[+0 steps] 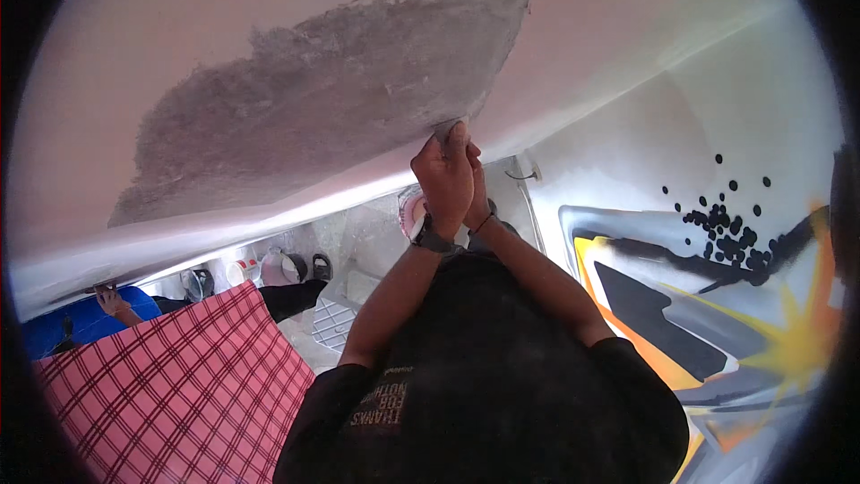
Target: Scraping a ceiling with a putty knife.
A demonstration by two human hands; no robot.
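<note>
My left hand (pixel 445 181), with a watch at its wrist, is closed on a thin flat grey piece (pixel 445 129) that touches the wall. Pressed close beside it, my right hand (pixel 478 193) wears a thin dark band; its fingers are closed too, and the left hand partly hides them. I cannot tell whether the right hand grips the same piece. Both hands are at the lower right edge of a large rough grey patch (pixel 331 81), which spreads across the pale pinkish wall (pixel 161 27).
At the left, a co-worker's hand (pixel 112 302) reaches to the wall beside a pink checked cloth (pixel 170 385) and something blue (pixel 72 323). Buckets (pixel 282 269) and a dark slipper (pixel 322 265) are on the floor below. A painted wall (pixel 708 305) stands at the right.
</note>
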